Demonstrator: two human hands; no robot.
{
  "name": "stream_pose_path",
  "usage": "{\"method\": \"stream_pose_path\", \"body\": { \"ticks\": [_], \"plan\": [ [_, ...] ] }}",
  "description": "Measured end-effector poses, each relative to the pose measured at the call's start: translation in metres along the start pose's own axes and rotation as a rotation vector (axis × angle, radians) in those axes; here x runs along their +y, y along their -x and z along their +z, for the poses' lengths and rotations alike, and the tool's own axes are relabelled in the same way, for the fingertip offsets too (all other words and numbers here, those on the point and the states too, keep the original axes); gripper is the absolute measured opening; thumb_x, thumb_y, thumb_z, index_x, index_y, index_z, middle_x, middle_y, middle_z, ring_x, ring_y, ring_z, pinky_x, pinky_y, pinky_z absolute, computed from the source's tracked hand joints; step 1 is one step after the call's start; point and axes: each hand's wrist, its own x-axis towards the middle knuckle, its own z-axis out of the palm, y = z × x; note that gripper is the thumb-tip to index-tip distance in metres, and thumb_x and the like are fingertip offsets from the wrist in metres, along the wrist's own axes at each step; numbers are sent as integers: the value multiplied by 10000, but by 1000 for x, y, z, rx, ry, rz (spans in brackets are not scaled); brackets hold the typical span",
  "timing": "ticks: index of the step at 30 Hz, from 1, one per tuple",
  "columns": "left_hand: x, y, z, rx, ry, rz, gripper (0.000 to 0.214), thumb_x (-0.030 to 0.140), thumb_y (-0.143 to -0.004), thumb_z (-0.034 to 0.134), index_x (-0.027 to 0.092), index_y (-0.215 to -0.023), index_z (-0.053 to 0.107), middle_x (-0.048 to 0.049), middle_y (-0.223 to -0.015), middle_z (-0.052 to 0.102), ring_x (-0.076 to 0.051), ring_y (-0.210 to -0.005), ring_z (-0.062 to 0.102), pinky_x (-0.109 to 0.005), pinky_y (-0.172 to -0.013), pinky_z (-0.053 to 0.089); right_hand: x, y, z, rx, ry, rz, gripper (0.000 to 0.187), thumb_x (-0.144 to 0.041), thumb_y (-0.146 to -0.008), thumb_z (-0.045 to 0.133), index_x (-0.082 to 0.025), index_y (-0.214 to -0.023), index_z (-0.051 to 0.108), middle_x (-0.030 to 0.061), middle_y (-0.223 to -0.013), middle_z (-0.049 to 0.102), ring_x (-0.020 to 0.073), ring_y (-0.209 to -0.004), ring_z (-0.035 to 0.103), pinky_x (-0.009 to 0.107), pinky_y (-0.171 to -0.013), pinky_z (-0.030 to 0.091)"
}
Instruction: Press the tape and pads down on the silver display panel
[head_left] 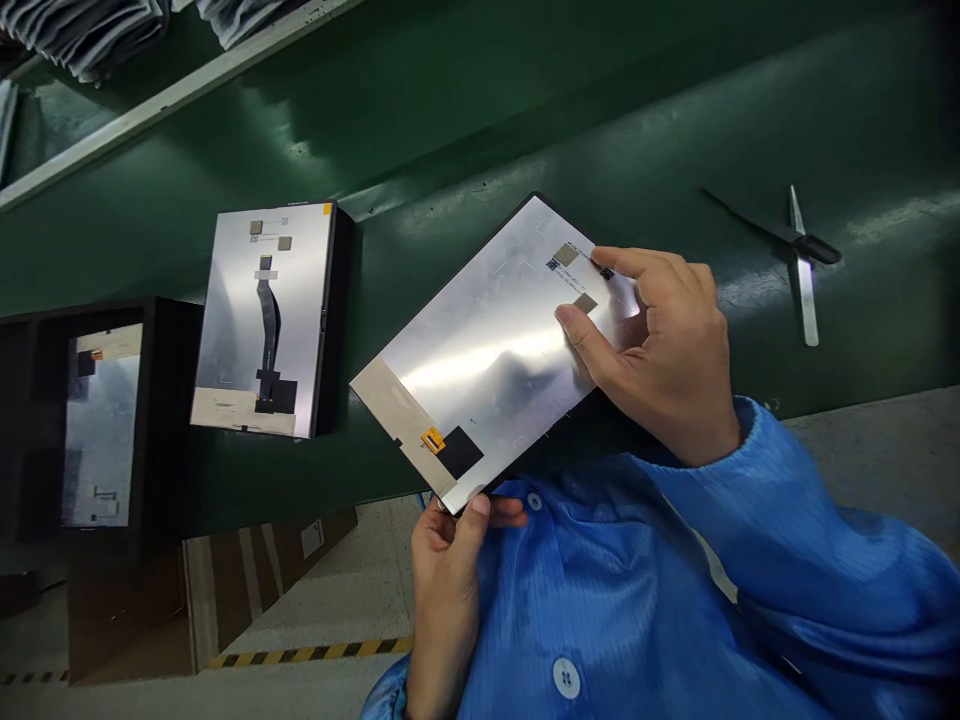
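Green tabletop (570,130), two display panels (262,320) lying left, scissors (802,290) right. Right hand (660,350) fingers pinching held panel (480,340) near upper edge; left hand (442,600) fingers gripping its lower corner.

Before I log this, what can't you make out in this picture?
Head view:
- Tiny print beside the square code on the panel: too small to read.
- Panel's underside: hidden by the panel itself.
- Panel corner under the right hand: covered by that hand.
- Grey bundles at top left: cut off by the picture's edge.
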Motion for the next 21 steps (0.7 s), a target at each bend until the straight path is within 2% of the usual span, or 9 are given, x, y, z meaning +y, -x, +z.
{"method": "stream_pose_path", "body": {
  "ticks": [4,10,15,21],
  "plan": [
    [3,-1,3,-20,-48,1,495,550,-846,769,141,-1105,666,-97,-821,783,-252,-774,756,-393,-800,620,0,0,0,-7,-18,5,358,-387,-959,658,-315,-1307,616,54,-1300,692,334,-1188,633,565,-993,513],
    [4,2,-7,19,-132,-1,429,551,-841,763,150,-974,688,-100,-804,789,-228,-733,744,-341,-794,596,3,0,1,-4,-34,-1,373,-401,-953,678,-317,-1309,604,43,-1301,693,320,-1200,640,556,-1022,509],
    [5,3,-15,61,-157,-5,425,518,-834,767,143,-1023,706,-96,-787,793,-218,-731,733,-327,-802,580,4,1,2,-5,-38,22,393,-410,-942,692,-328,-1315,600,34,-1315,687,324,-1193,635,554,-1014,517],
    [9,3,-18,45,-170,-12,460,539,-808,775,128,-1010,732,-117,-787,795,-238,-738,734,-357,-841,565,1,1,-2,-33,-32,54,387,-405,-951,669,-339,-1326,597,26,-1339,676,319,-1209,622,545,-1033,516]
  ]
}}
